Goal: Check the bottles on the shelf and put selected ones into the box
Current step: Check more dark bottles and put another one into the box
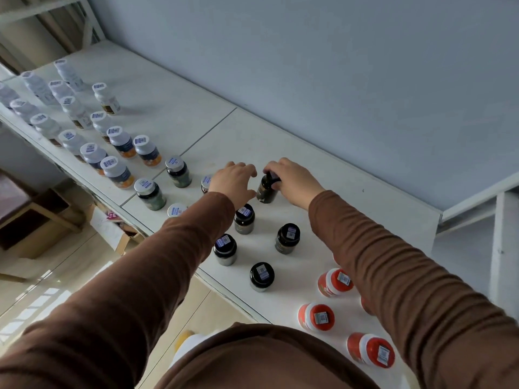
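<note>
Right hand (292,182) grips dark bottle (266,189) by its cap on shelf (309,141); left hand (233,179) at its 9 o'clock, fingers loose.

White shelf (280,141) runs along the pale wall, a seam splitting its surface into two panels. Far left, a crowd of white-capped bottles (75,112) stands upright, then white-capped ones with orange bases (147,151). Toward the middle, dark bottles with silver caps (178,171), then black-capped dark bottles (287,238) spaced apart. Nearest, on the right, orange bottles (335,282) stand by the front edge. Every cap wears a small barcode sticker.
</note>
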Available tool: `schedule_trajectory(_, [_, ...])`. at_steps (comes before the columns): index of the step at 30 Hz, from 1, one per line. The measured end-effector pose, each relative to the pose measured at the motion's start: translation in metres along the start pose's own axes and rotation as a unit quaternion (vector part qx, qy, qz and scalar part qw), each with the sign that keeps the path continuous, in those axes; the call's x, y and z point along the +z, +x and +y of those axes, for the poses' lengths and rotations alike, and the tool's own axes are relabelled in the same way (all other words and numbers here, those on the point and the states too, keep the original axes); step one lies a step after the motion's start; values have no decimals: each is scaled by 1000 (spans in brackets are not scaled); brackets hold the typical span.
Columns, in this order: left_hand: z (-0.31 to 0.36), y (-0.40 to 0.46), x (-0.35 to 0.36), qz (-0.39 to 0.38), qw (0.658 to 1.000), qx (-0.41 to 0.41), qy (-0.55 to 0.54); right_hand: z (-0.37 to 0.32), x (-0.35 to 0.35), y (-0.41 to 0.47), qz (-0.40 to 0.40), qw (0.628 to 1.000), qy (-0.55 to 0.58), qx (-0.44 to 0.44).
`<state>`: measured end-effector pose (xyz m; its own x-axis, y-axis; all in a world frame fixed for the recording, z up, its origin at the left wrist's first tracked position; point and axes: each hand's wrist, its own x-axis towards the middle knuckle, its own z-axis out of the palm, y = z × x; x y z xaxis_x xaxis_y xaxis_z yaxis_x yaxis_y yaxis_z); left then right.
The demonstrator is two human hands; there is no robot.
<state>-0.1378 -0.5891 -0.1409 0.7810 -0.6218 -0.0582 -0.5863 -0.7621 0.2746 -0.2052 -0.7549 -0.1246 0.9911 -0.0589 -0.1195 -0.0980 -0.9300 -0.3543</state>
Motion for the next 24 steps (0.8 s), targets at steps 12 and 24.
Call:
schedule_trajectory(12, [13, -25, -45, -122, 602, -25, -789, -45, -89, -2, 133, 920, 359, 78])
schedule_trajectory(24, [5, -41, -60, -147, 547, -43, -823, -71, -92, -1, 148, 940, 307, 20])
